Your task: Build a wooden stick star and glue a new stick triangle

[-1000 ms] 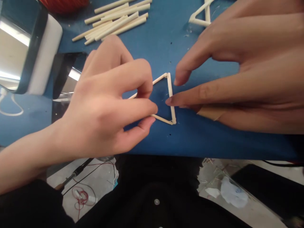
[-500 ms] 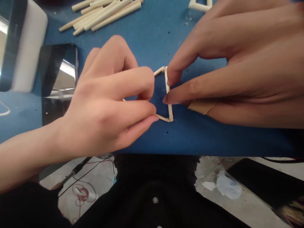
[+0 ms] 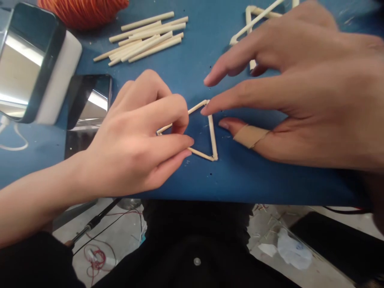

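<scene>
A small triangle of thin wooden sticks [image 3: 212, 134] lies on the blue tabletop, its corners joined. My left hand [image 3: 132, 136] rests over its left part, fingers curled and gripping the two sloping sticks; it hides part of them. My right hand [image 3: 288, 96] is spread to the right, fingers apart. One fingertip is at the triangle's upper right corner, and the thumb, with a tan bandage [image 3: 250, 136] around it, is just right of the upright stick. Behind the right hand lies another frame of joined sticks [image 3: 248, 24], partly covered.
Loose wooden sticks [image 3: 147, 38] lie in a pile at the back. A ball of orange yarn [image 3: 84, 12] sits at the far left. Nearer are a dark phone [image 3: 87, 108] and a propped-up device with a glossy screen [image 3: 27, 60]. The table's front edge [image 3: 195, 199] borders my lap.
The fingers of my right hand have spread and moved off the middle of the upright stick toward the upper corner. My left hand keeps its grip. The view now takes in more of the table's back.
</scene>
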`<state>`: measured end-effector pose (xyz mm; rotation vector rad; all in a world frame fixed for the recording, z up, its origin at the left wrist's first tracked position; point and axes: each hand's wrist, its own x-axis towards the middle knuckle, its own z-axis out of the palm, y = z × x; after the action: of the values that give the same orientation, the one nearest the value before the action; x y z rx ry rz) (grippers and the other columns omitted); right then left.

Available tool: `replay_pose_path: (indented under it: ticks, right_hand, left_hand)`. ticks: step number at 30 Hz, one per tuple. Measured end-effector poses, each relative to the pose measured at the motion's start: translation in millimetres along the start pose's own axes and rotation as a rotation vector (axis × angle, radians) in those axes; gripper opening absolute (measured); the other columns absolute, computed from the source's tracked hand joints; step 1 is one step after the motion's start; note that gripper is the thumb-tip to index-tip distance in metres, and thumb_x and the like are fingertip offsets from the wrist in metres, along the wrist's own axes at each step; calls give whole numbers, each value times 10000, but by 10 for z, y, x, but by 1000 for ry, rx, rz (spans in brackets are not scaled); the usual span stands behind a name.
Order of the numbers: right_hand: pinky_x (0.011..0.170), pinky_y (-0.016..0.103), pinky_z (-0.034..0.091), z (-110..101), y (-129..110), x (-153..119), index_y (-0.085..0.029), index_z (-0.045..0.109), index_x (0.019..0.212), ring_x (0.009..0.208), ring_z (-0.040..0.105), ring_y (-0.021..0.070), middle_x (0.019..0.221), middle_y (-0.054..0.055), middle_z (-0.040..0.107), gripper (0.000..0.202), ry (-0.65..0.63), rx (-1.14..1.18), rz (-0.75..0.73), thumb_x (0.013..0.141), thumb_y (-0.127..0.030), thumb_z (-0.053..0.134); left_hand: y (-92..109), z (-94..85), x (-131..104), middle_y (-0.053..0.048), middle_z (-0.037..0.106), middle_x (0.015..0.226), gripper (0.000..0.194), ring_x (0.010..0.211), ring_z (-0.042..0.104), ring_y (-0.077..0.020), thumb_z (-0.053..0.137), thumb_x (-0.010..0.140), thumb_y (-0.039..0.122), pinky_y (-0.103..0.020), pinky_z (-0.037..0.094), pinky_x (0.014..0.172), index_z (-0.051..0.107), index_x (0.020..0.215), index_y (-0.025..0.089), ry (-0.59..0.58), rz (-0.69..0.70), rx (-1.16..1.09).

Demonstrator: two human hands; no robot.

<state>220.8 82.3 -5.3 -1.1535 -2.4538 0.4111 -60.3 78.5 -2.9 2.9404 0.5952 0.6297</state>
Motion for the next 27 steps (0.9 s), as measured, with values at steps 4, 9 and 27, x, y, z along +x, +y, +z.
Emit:
replay_pose_path:
  ticks: [4, 9, 27]
  right_hand:
    - [861, 509, 465, 3, -64, -29, -332, 758, 1013, 1029, 707, 260, 1083, 19, 762, 252, 7, -23, 50, 1032, -514, 585]
    - [692, 457, 365, 37, -92, -101, -281, 660, 863, 700, 598, 224, 760, 29, 665, 259, 21, -149, 70, 1026, -475, 606]
    - [691, 414, 440, 66, -157, -10, -276, 704, 893, 764, 663, 226, 865, 29, 740, 74, 81, -224, 74, 904, -246, 637]
  left_hand:
    - [-6, 19, -5, -42, 712, 1006, 115, 1013, 670, -269, 719, 1031, 277, -441, 518, 774, 802, 982, 214, 11, 3, -5]
    - [45, 41, 34, -31, 670, 1017, 240, 1106, 702, -262, 597, 1111, 269, -495, 586, 953, 778, 968, 202, -6, -67, -104]
    - [64, -263, 204, 21, 742, 875, 124, 801, 702, -180, 712, 979, 183, -388, 636, 757, 758, 954, 295, 161, -87, -122]
